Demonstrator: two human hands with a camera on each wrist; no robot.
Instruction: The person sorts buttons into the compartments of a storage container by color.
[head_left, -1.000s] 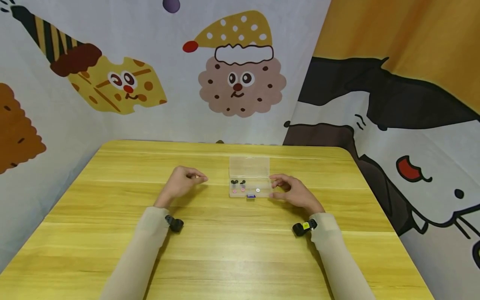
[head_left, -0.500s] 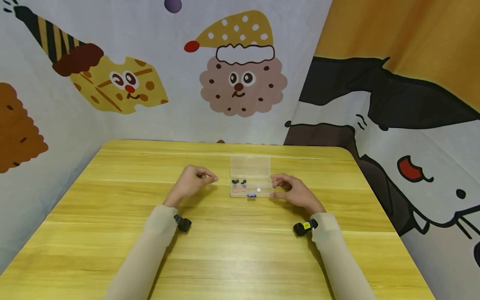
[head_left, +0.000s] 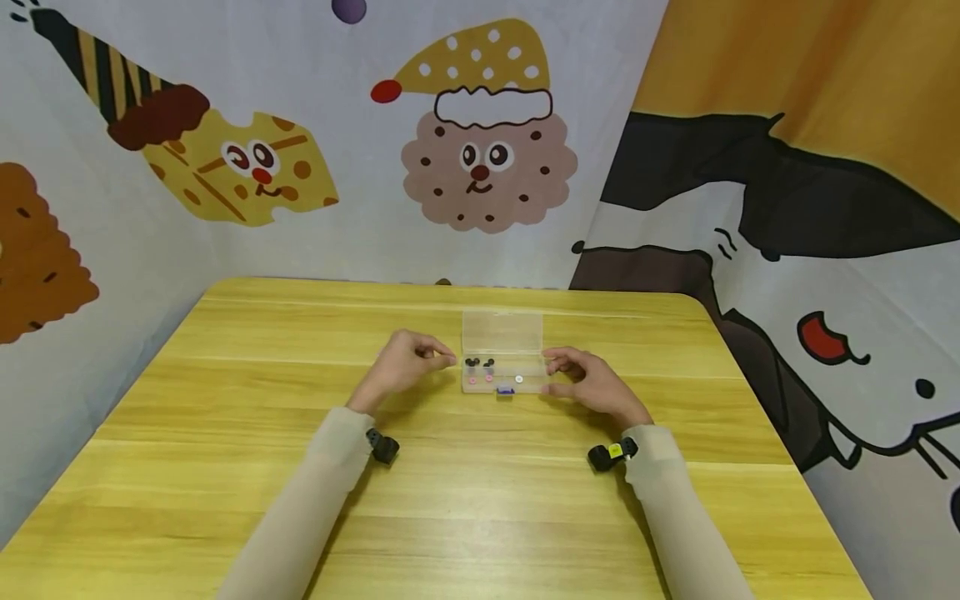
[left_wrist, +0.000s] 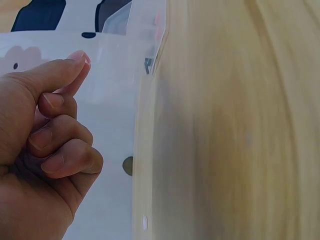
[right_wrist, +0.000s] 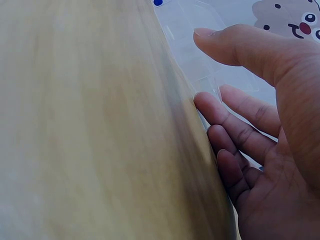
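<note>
A clear plastic compartment box (head_left: 529,386) lies on the table with its lid (head_left: 502,332) tipped back. Several black bits (head_left: 472,362), pink ring-like bits (head_left: 490,378) and one white ring-like bit (head_left: 519,379) are inside. Just off the box's left side, my left hand (head_left: 405,360) pinches thumb and index finger together, the other fingers curled. A tiny pale pink thing (left_wrist: 88,61) seems to show at those fingertips, too small to name. At the right end, my right hand (head_left: 592,383) rests its loosely bent fingers (right_wrist: 210,106) against the box, thumb apart from them.
A blue latch (head_left: 505,391) sticks out at the box's front. The wooden table (head_left: 465,500) reaches back to a cartoon-printed cloth (head_left: 360,250). A small white spot (left_wrist: 145,222) shows near the table's edge in the left wrist view.
My left hand has moved right across the table to the box's left side, its pinch kept. The right hand and the box have stayed in place.
</note>
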